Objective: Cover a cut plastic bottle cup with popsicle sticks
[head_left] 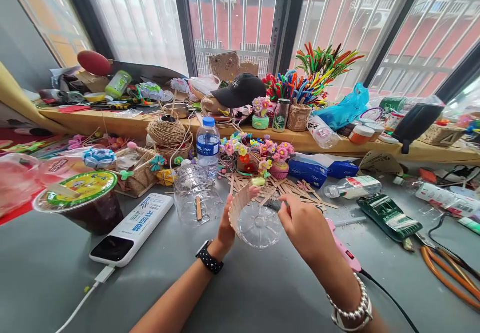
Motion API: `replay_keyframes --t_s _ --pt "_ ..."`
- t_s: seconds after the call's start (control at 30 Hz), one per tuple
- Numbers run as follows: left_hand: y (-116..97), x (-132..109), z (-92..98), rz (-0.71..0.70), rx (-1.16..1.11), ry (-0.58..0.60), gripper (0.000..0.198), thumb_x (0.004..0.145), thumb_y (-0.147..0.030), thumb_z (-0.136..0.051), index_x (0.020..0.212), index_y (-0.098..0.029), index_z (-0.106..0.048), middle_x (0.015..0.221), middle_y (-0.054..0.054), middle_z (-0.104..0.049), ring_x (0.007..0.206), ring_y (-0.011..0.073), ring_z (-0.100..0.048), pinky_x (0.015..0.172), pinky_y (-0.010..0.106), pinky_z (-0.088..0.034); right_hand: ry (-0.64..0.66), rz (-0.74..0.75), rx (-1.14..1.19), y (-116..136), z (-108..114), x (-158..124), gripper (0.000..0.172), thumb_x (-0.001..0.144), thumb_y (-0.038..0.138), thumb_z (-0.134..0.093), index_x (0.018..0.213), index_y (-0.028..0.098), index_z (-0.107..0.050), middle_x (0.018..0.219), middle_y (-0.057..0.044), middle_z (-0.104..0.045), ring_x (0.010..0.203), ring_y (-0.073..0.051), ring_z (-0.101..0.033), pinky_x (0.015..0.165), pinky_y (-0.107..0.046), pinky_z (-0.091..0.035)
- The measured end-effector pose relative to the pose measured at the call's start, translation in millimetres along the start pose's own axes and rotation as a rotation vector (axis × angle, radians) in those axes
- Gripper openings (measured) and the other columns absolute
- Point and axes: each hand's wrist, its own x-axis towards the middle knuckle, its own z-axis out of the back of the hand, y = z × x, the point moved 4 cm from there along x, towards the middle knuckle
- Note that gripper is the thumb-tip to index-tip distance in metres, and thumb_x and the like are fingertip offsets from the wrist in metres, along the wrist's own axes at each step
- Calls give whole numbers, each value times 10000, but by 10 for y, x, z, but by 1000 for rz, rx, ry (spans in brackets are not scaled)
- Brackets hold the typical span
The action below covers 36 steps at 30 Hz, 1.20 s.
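Note:
My left hand (226,228) holds a clear cut-off plastic bottle bottom (260,230) tilted above the table. Its palm and fingers press against a row of pale wooden sticks (240,205) standing along the bottle's left side. My right hand (302,220) is at the right rim, fingers curled together; whether anything is pinched in them is hidden. Behind my right forearm lies a pink glue gun (345,250), with a glue stick (350,221) extending from its back. Loose craft sticks (300,190) are heaped just beyond the bottle bottom.
A large clear plastic piece with one stick (198,208), a water bottle (208,148), a power bank (131,230) and a drink cup (90,203) stand left. Scissors (450,273), a green packet (390,216) and a plastic bottle (354,187) lie right. Crafts crowd the ledge (225,129).

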Motion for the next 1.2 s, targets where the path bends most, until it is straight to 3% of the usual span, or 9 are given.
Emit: replay_keyframes --t_s 0.13,0.47,0.67,1.0,1.2 --pt "-34 -38 -44 -16 30 42 553 701 -576 -470 1043 -163 -605 1133 55 -595 1201 241 -388 1033 317 -246 8 7 73 -57 -38 42 256 807 187 -370 871 163 -616 667 -55 -654 634 -174 -589 524 -233 -305" --pt "105 -18 40 61 55 5 628 697 -629 -430 1049 -136 -597 1026 99 -644 1080 265 -505 890 350 -401 61 -3 118 -144 -172 127 279 801 185 -356 862 138 -625 647 -64 -649 634 -172 -592 546 -232 -335" --pt "92 -3 44 93 19 9 727 665 -690 -396 1124 -146 -546 967 98 -661 1002 260 -555 845 355 -429 168 -26 261 -120 -254 129 270 806 187 -343 891 122 -591 512 -4 -587 417 -110 -528 511 -210 -354" --pt "101 21 88 67 40 6 651 704 -635 -404 1085 -136 -577 977 95 -657 1030 270 -536 878 340 -398 205 -45 309 -90 -315 104 240 794 183 -356 888 116 -566 506 0 -585 382 -101 -523 488 -201 -358" --pt "104 17 86 84 44 -44 638 695 -614 -443 1079 -122 -576 926 86 -669 935 251 -579 799 316 -434 227 -40 359 -129 -349 136 257 785 162 -341 892 107 -568 506 -4 -590 383 -107 -544 461 -203 -375"
